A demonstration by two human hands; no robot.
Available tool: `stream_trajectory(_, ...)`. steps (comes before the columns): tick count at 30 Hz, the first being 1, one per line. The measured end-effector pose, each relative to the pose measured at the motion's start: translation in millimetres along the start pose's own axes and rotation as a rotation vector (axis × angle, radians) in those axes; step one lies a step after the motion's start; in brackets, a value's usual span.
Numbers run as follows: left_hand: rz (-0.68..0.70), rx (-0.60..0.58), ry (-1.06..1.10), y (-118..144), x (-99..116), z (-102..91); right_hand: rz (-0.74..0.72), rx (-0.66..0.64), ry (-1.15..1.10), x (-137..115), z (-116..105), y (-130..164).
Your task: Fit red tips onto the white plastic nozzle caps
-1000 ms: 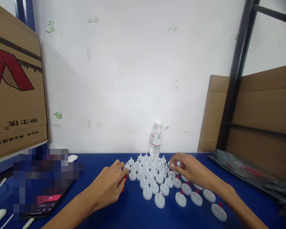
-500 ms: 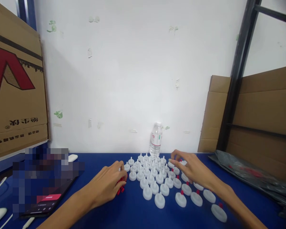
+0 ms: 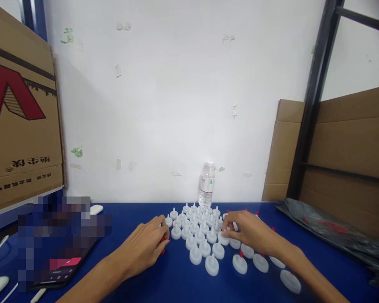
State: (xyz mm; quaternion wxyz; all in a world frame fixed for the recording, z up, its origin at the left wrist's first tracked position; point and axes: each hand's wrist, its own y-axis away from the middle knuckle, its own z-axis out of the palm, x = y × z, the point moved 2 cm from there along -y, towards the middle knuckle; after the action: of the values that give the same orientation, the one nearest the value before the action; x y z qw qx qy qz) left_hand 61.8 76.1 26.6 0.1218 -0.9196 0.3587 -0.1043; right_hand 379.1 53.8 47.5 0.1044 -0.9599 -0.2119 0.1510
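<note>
Since your right hand (image 3: pixel 227 232) works in close among the white caps (image 3: pixel 194 228), bring it in from their three o'clock, with the wrist high enough to spare the neighbours. Its thumb and forefinger make a narrow pinch at one cap's nozzle; I cannot tell whether anything sits between them. Your best course is to stay square over the nozzle, since sideways force would likely tilt or slide the cap.

Your left hand (image 3: pixel 148 240) curls at nine o'clock, with red tips (image 3: pixel 163 252) showing under its fingers; I cannot tell whether it grips them. They are small and could roll, so hold them gathered.

From two to four o'clock, red-tipped caps (image 3: pixel 240 264) stand on the counter (image 3: pixel 173 288), some partly hidden by your right arm (image 3: pixel 292 256), which could knock them. The bottle (image 3: pixel 206 185) stands just behind at twelve; the phone (image 3: pixel 61 275) lies at eight, the bag (image 3: pixel 328 229) at three, both well apart.
</note>
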Motion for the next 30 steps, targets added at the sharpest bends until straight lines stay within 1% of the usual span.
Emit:
stream_trajectory(3, -0.052, 0.075, -0.004, -1.0, 2.8, -3.2, -0.001, 0.094, -0.070, -7.0, -6.9, 2.5)
stream_trajectory(5, -0.076, 0.119, 0.001, -1.8, 5.7, -3.5, 0.001, 0.121, -0.156, -12.1, -7.2, 3.4)
stream_trajectory(8, -0.017, 0.180, 0.007, -3.0, 14.5, -1.7, -0.058, 0.170, -0.212, -20.6, -1.1, 2.5)
stream_trajectory(12, 0.065, 0.253, -0.003, -2.0, 29.2, 3.3, -0.197, 0.251, -0.144, -35.6, 11.5, 1.4)
stream_trajectory(14, 0.115, 0.290, 0.002, 0.0, 35.4, 6.5, -0.243, 0.260, -0.144, -44.1, 17.9, 2.4)
stream_trajectory(19, 0.307, 0.415, 0.014, 5.4, 46.4, 10.5, -0.243, 0.225, -0.126, -59.8, 31.8, 5.6)
stream_trajectory(21, 0.356, 0.452, 0.015, 6.6, 49.2, 9.6, -0.259, 0.233, -0.115, -63.6, 35.3, 6.0)
stream_trajectory(25, 0.389, 0.472, 0.022, 6.0, 52.1, 8.0, -0.283, 0.276, -0.133, -67.8, 37.8, 6.0)
stream_trajectory(27, 0.373, 0.478, 0.049, 4.8, 51.5, 8.7, -0.279, 0.288, -0.175, -68.7, 37.7, 6.6)
stream_trajectory(30, 0.340, 0.483, 0.152, 2.8, 48.7, 12.9, -0.277, 0.305, -0.236, -69.7, 38.0, 8.4)
